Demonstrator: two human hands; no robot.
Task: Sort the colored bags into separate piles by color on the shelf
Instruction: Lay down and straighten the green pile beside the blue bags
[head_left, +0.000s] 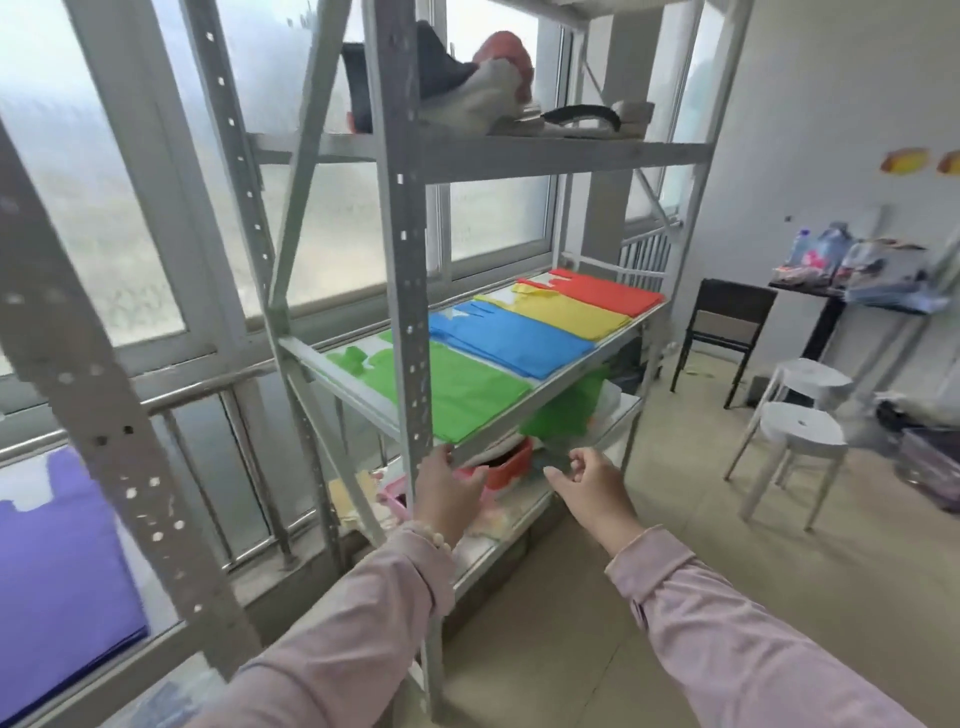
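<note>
Four flat piles of bags lie side by side on the grey metal shelf (566, 375): green (467, 389) nearest, then blue (511, 335), yellow (566, 309) and red (608, 291) at the far end. A purple pile (62, 561) lies on a nearer shelf at the lower left. My left hand (447, 493) hovers just below the front corner of the green pile, fingers relaxed, holding nothing. My right hand (592, 483) is beside it, fingers loosely curled and empty, below the shelf edge.
A lower shelf holds a red tub (506, 467), a loose green bag (563, 410) and pale items. Shoes (467, 88) sit on the upper shelf. Two white stools (800, 431), a dark chair (727, 327) and a cluttered table (857, 291) stand on the right.
</note>
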